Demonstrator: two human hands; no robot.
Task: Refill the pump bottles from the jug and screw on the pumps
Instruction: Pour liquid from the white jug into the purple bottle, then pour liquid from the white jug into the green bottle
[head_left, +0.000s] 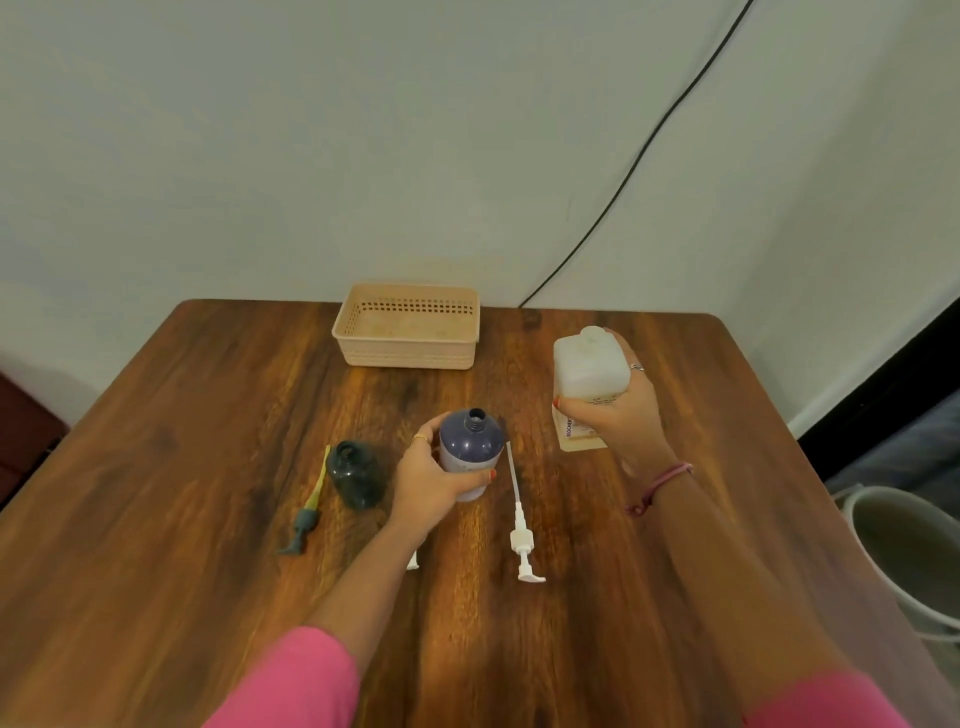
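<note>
Head view, looking down: a wooden surface (208, 467) set against a pale wall, with a black cable (649, 140) running down the wall behind it. A grey bucket (904, 551) stands off the right edge, only partly in frame. At the far edge of the surface sits a beige perforated basket (408, 326). Right of it, the translucent white jug (584, 374) stands upright, labelled on its lower front; the right hand (621, 410) is curled round its body, fingers across the front. Whether its base rests on the surface cannot be told. The two hands are apart, each clamped on its own item. Near the centre, the purple bottle (470, 447) stands upright with its neck uncapped, gripped round its side by the left hand (434, 475). Just left of that hand, a dark teal bottle (356, 474) stands uncapped and untouched. A white pump (522, 540) lies flat to the right of the purple bottle, tube pointing away from the person. A teal pump with a yellowish tube (306, 512) lies left of the dark teal bottle. A small white part (412, 561) shows beneath the left forearm; it cannot be identified.
</note>
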